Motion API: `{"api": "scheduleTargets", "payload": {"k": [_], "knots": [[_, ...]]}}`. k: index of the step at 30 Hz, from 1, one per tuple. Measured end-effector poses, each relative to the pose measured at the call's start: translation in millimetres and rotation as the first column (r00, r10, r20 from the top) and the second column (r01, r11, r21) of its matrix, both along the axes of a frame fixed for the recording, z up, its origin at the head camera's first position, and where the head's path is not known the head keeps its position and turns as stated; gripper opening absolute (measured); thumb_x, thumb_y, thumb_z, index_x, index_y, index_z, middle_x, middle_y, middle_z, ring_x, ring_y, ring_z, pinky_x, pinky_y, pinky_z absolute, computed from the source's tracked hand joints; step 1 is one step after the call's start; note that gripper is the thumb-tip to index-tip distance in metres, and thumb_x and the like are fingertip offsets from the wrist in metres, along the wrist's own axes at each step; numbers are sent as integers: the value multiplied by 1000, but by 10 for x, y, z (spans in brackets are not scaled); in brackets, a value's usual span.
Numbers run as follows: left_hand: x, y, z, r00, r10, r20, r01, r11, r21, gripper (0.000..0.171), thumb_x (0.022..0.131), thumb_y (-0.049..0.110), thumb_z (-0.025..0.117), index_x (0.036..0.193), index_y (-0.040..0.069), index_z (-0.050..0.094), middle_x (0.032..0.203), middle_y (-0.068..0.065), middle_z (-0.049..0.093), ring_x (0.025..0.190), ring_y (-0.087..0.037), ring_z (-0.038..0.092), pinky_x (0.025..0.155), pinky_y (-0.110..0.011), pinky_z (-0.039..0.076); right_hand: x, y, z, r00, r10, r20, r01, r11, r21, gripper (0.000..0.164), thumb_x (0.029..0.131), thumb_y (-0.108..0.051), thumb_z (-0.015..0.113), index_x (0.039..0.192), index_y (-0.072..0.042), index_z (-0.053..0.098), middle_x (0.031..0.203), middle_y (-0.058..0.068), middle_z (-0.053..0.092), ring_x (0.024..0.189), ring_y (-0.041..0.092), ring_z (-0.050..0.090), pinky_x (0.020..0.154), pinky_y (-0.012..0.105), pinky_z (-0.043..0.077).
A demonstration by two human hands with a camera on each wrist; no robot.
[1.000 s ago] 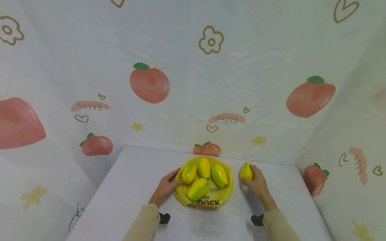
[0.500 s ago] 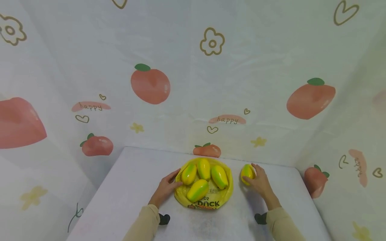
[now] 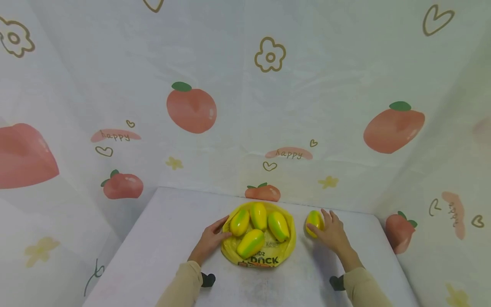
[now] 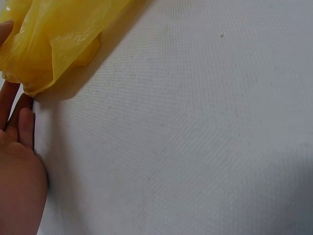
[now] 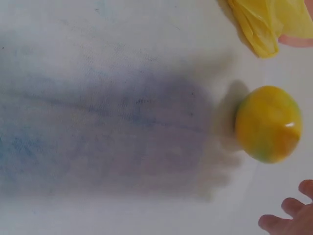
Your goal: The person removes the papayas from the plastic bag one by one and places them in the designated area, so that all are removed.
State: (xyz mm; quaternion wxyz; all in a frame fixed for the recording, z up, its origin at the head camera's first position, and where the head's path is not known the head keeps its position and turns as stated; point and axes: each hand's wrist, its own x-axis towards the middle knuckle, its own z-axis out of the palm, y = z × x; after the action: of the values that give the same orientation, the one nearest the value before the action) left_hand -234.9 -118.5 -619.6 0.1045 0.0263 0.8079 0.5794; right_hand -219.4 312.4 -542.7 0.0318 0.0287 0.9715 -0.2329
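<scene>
A yellow plastic bag [image 3: 285,252] with dark lettering stands with its mouth spread wide on the table. Inside it lie several yellow-green mangoes [image 3: 250,243]. My left hand [image 3: 209,242] holds the bag's left side, thumb over the rim and fingers outside; the left wrist view shows the fingers behind the yellow film [image 4: 63,34]. To the right of the bag, a single mango [image 3: 313,223] rests on the table. Beside it my right hand [image 3: 335,233] is spread with nothing in it. In the right wrist view, a gap separates this mango [image 5: 269,125] from the fingertips [image 5: 293,208].
The white table [image 3: 161,238] ends at a patterned cloth backdrop [image 3: 230,166], which also rises along both sides. Black heart-shaped pieces [image 3: 208,280] show at both wrists. The right forearm casts a shadow on the table.
My right hand has let go of the lone mango, spreading its fingers and drawing back to the right. The mango stays on the table. My left hand keeps its place at the bag.
</scene>
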Motion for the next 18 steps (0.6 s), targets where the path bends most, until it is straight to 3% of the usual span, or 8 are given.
{"api": "scheduleTargets", "payload": {"k": [11,18], "knots": [[2,-13,-32,1000,3,18,-3,1000,11,67,90,45,74,150,29,52,159,-4,49,151,-34,40,125,-58,32,68,-146,46,998,55,-36,-49,987,151,98,93,-73,48,161,-7,22,165,37,11,147,65,17,114,84,15],[-19,3,-31,1000,12,27,-12,1000,24,68,88,45,75,150,29,52,159,-3,49,151,-33,40,125,-59,30,81,-293,127,984,133,-122,-108,976,192,97,91,-72,55,161,-10,28,166,32,15,148,62,18,115,84,14]]}}
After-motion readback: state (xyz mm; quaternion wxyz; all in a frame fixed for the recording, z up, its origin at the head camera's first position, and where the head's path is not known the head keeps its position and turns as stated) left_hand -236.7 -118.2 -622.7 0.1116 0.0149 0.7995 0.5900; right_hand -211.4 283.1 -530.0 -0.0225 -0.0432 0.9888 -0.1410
